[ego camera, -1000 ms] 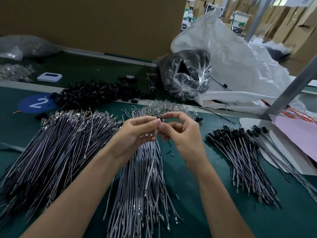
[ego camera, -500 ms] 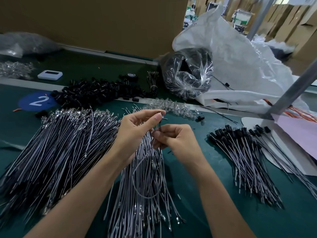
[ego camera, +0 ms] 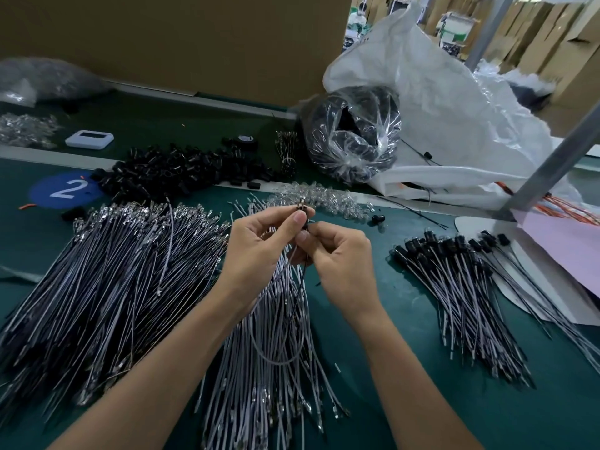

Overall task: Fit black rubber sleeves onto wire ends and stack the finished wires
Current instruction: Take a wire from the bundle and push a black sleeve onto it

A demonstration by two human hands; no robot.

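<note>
My left hand (ego camera: 259, 251) pinches the wire (ego camera: 282, 361) near its top end between thumb and forefinger. The pinch is just under the metal terminal (ego camera: 302, 207), which pokes up past my fingertips a little above the middle of the frame. My right hand (ego camera: 341, 264) sits right against the left one, thumb and forefinger closed on the same wire just below and the other fingers curled in. Between the two pinches a small black bit (ego camera: 306, 225) shows on the wire (too small for me to tell whether it is a sleeve).

From my fingers the wire hangs down and curves in a loop over the middle heap of bare wires (ego camera: 259, 401), which runs to the lower edge. A bigger heap of bare wires (ego camera: 107, 280) fills the left of the frame. The finished wires (ego camera: 454, 287), black caps at their upper ends, lie fanned at the right, well apart from my hands. The loose black sleeves (ego camera: 181, 170) are heaped left of centre in the upper part, beside a blue disc marked 2 (ego camera: 66, 190). A scatter of clear bulbs (ego camera: 318, 198) lies just beyond my fingertips. Everything rests on the green table (ego camera: 406, 368).
</note>
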